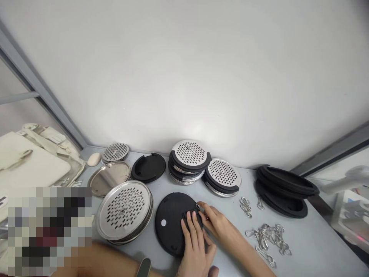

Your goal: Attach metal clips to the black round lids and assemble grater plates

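Note:
A black round disc (170,215) with a white dot lies on the grey table. My left hand (196,242) rests on its right part, several fingers laid over the top and the thumb by the rim. My right hand (216,221) pinches a small metal clip (198,206) at the upper right edge of the disc. The fingers partly hide how the clip meets the disc. Just left of the disc is a stack of round metal plates, topped by a perforated grater plate (123,209).
Loose metal clips (268,236) lie to the right, beside tilted black rings (285,184). Along the wall stand stacked grater plates with black holders (190,154), another such stack (223,173), a black holder (150,167), a plain metal plate (111,177) and smaller graters (115,152).

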Demonstrator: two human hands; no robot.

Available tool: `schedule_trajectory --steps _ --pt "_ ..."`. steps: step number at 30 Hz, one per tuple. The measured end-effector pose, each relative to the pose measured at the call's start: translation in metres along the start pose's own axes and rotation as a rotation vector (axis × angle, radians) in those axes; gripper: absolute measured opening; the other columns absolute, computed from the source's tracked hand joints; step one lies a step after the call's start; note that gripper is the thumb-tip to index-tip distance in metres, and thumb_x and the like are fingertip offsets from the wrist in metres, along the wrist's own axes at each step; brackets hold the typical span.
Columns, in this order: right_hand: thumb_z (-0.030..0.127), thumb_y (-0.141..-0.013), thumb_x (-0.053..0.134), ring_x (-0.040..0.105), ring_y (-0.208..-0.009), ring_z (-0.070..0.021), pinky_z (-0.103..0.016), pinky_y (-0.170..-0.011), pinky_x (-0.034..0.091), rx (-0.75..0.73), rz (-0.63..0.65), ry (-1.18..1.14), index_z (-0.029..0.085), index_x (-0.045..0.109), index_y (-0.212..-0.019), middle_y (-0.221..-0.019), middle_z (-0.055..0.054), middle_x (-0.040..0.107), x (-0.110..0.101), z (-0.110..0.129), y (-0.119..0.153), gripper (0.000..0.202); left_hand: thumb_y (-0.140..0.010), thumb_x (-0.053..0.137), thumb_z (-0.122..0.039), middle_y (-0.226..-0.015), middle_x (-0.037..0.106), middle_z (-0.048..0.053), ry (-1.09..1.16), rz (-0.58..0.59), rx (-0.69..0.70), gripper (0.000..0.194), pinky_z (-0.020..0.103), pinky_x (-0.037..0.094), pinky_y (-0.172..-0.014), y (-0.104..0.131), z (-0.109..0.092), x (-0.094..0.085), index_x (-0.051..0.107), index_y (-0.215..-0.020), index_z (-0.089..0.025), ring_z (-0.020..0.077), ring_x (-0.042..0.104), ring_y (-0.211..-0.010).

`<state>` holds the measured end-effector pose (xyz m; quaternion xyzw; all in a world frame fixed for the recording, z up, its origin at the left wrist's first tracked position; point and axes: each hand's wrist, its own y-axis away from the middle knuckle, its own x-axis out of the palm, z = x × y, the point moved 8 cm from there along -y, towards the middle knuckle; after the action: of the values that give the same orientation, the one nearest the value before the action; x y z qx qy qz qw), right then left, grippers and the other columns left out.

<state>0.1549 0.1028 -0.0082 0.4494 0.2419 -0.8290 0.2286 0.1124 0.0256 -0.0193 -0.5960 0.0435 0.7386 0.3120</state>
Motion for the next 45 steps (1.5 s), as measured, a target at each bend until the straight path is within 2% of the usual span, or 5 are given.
schedule_trajectory --steps 11,24,32,45 --pt "0.022 -0.095 0.039 0.067 -0.088 -0.0203 -0.030 -0.076 0.056 0.010 -0.008 -0.018 0.021 0.051 -0.118 -0.105 -0.009 0.066 0.002 -0.003 0.001 0.026 -0.069 0.057 -0.068 -0.121 0.057 0.028 0.000 -0.010 -0.010 0.063 0.073 0.016 -0.094 -0.001 0.000 -0.001 0.064 -0.093 -0.010 0.0520 0.047 -0.114" --pt "0.026 -0.097 0.038 0.065 -0.089 -0.0205 -0.036 -0.080 0.054 0.162 0.075 -0.114 0.020 0.048 -0.121 -0.101 -0.010 0.065 0.003 -0.010 0.000 0.027 -0.069 0.058 -0.067 -0.121 0.057 0.027 0.015 -0.001 -0.010 0.062 0.074 0.018 -0.094 -0.001 -0.001 0.000 0.063 -0.093 -0.010 0.0506 0.047 -0.114" --pt "0.023 -0.096 0.040 0.065 -0.086 -0.0209 -0.036 -0.078 0.054 0.109 0.032 -0.068 0.018 0.051 -0.117 -0.094 -0.009 0.065 -0.001 -0.006 -0.004 0.024 -0.070 0.058 -0.067 -0.121 0.057 0.028 0.019 -0.004 -0.013 0.062 0.074 0.018 -0.093 -0.001 0.000 -0.002 0.063 -0.093 -0.009 0.0510 0.047 -0.114" --pt "0.025 -0.096 0.042 0.064 -0.088 -0.0205 -0.034 -0.078 0.054 0.105 0.004 -0.103 0.019 0.053 -0.116 -0.095 -0.008 0.066 -0.005 -0.005 -0.004 0.023 -0.070 0.059 -0.064 -0.124 0.055 0.027 0.046 0.038 -0.018 0.060 0.072 0.016 -0.095 -0.001 0.001 -0.003 0.064 -0.096 -0.010 0.0512 0.045 -0.116"
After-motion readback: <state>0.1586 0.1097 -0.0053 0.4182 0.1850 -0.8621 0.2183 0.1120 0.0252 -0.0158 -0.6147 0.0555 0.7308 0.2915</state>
